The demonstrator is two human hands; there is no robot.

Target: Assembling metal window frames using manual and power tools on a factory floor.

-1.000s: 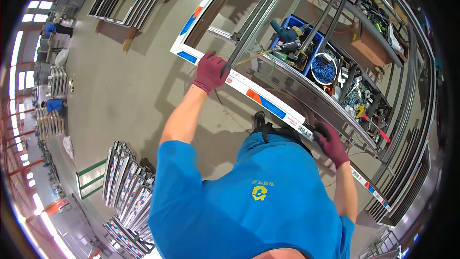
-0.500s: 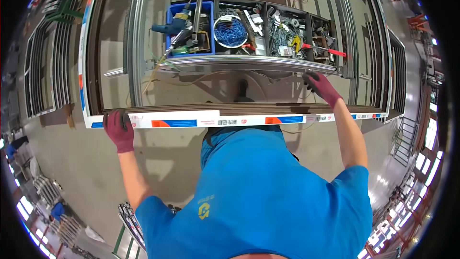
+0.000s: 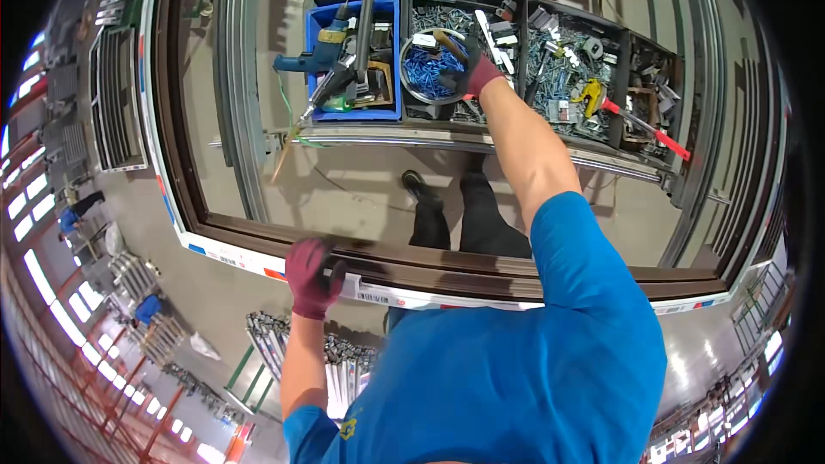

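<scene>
My right hand, in a maroon glove with dark fingers, reaches over the right side of a round tub of blue screws. Its thumb and fingers are spread, with a slim brown stick between them; whether they touch it is unclear. My left hand, gloved alike and slightly blurred, sits at the near rail of a large brown frame edged with white printed tape. Its fingers are curled, and what they enclose is hidden.
Beside the tub is a blue bin with a cordless drill. A divided dark tray holds loose hardware and a red-handled tool. Metal crossbars span the frame. Bundled profiles lie behind my left arm.
My right hand has gone forward from near the frame's right side to the screw tub. My left hand has slid right along the near rail. The brown stick's angle has changed.
</scene>
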